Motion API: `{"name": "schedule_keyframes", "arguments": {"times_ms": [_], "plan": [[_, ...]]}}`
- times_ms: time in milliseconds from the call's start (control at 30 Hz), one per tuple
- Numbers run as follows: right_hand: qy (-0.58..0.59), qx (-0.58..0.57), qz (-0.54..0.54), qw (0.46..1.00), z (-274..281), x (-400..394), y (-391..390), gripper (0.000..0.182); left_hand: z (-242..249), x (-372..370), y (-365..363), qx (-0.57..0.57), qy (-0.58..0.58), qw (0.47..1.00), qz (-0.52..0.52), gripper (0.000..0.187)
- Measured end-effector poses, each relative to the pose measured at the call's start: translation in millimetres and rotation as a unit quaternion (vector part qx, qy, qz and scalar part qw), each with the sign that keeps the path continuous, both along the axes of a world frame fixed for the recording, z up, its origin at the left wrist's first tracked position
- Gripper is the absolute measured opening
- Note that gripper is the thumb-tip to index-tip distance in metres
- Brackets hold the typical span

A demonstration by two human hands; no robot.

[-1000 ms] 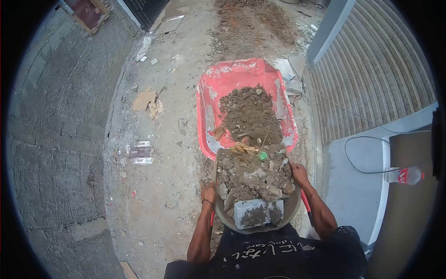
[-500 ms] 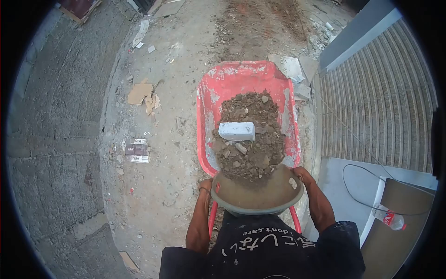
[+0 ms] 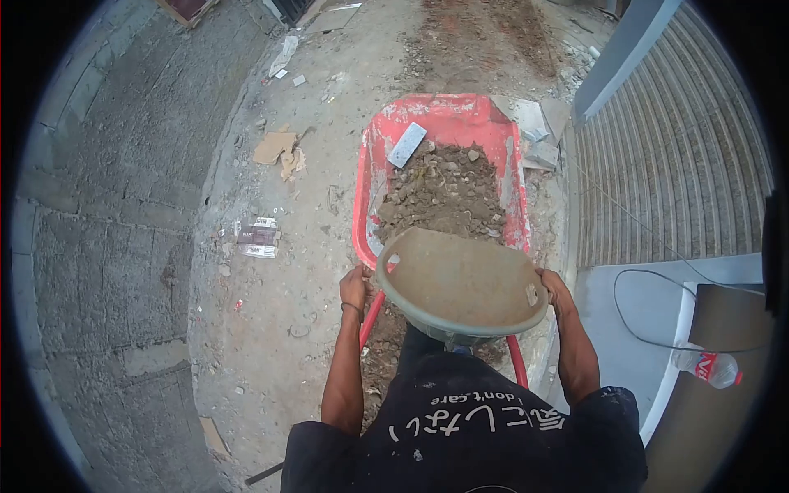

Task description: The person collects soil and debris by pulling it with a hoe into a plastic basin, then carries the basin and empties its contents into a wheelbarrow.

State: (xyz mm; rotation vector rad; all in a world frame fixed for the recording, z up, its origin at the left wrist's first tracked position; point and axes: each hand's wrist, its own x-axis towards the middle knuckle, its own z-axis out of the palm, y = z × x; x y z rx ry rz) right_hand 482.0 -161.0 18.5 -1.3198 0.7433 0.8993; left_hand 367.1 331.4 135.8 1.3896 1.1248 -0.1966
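A large grey-brown plastic basin is tilted over the near end of a red wheelbarrow, its inside bare apart from dirt stains. My left hand is closed at the basin's left edge, by the handle hole, with its fingertips partly hidden. At the opposite side my right hand grips the rim by the other handle hole. Soil and rubble lie heaped in the wheelbarrow. A pale rectangular block leans at the heap's far left, against the tray wall.
A corrugated shutter and grey post stand to the right. A plastic bottle and cable lie near there. Torn cardboard and a flattened printed wrapper are on the ground at left. Broken slabs sit beside the wheelbarrow.
The basin has lifted slightly and shifted right, with both hands moving up. The pale block has slid from the heap's middle to the far left of the tray, and the heap has spread.
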Motion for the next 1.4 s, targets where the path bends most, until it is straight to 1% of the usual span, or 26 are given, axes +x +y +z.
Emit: {"name": "schedule_keyframes", "arguments": {"times_ms": [67,133,200,267,300,367,400,467,533,567,633,667,767,833,967,1000,1067,1100,1133,1167,1233,1267,1300,1333,1367,1400], "plan": [[0.009,-0.009,0.022,1.000,1,-33,-16,0.042,0,-75,-25,0.049,-0.067,0.996,0.009,0.039],[-0.015,0.025,-0.098,0.995,19,-80,-20,0.045,5,-161,-56,0.059,-0.066,0.996,0.021,0.040],[-0.027,0.051,-0.064,0.996,25,-120,-28,0.050,7,-243,-85,0.047,-0.020,0.998,0.023,0.037],[-0.072,-0.004,-0.046,0.996,63,-155,-19,0.049,3,-320,-109,0.030,0.011,0.998,0.058,0.038],[-0.073,0.001,-0.029,0.997,76,-165,-12,0.049,2,-348,-119,0.008,0.037,0.996,0.083,0.038],[-0.172,-0.102,0.003,0.980,99,-180,5,0.042,3,-388,-134,-0.005,0.047,0.989,0.138,0.038],[-0.174,-0.101,0.024,0.979,111,-183,15,0.042,0,-405,-143,-0.024,0.059,0.983,0.172,0.037],[-0.338,-0.084,0.050,0.936,138,-182,40,0.040,-6,-428,-155,-0.031,0.047,0.978,0.202,0.037],[-0.473,-0.073,0.107,0.872,168,-175,78,0.044,-2,-438,-164,-0.045,0.003,0.972,0.230,0.038],[-0.478,-0.069,0.122,0.867,188,-175,97,0.044,-2,-445,-166,-0.049,-0.001,0.968,0.245,0.038],[-0.588,-0.184,0.247,0.748,229,-179,136,0.045,-6,-460,-170,-0.032,-0.029,0.965,0.258,0.038],[-0.592,-0.179,0.265,0.740,245,-187,153,0.045,-9,-471,-173,-0.039,-0.031,0.960,0.276,0.038],[-0.660,-0.218,0.352,0.627,281,-210,213,0.045,-19,-513,-177,-0.047,-0.029,0.929,0.365,0.037],[-0.673,-0.161,0.385,0.611,293,-229,254,0.046,-30,-549,-183,-0.056,-0.012,0.918,0.392,0.041],[-0.676,-0.020,0.429,0.599,338,-308,337,0.047,-19,-595,-186,-0.079,-0.005,0.885,0.458,0.048],[-0.675,0.001,0.444,0.589,341,-328,356,0.047,-17,-600,-183,-0.101,-0.020,0.882,0.461,0.051],[-0.661,0.123,0.438,0.597,349,-371,393,0.047,-7,-608,-177,-0.116,-0.041,0.866,0.484,0.055],[-0.642,0.159,0.444,0.605,354,-397,408,0.046,0,-612,-172,-0.132,-0.090,0.861,0.482,0.063],[-0.638,0.180,0.458,0.593,357,-417,422,0.046,9,-616,-167,-0.146,-0.139,0.854,0.480,0.074],[-0.611,0.227,0.471,0.594,360,-437,435,0.044,17,-621,-161,-0.136,-0.144,0.841,0.504,0.074],[-0.574,0.296,0.497,0.580,367,-480,455,0.043,36,-638,-150,-0.200,-0.266,0.752,0.568,0.079],[-0.529,0.320,0.505,0.602,373,-502,461,0.041,45,-652,-145,-0.186,-0.273,0.738,0.589,0.079],[-0.482,0.341,0.514,0.622,378,-522,471,0.039,53,-666,-141,-0.202,-0.310,0.682,0.631,0.081],[-0.473,0.357,0.529,0.607,381,-540,481,0.039,57,-676,-142,-0.220,-0.347,0.621,0.667,0.083],[-0.428,0.380,0.548,0.610,383,-556,491,0.037,58,-686,-145,-0.210,-0.352,0.604,0.683,0.083],[-0.382,0.398,0.567,0.612,384,-571,498,0.036,58,-695,-151,-0.179,-0.423,0.568,0.683,0.079]]}}
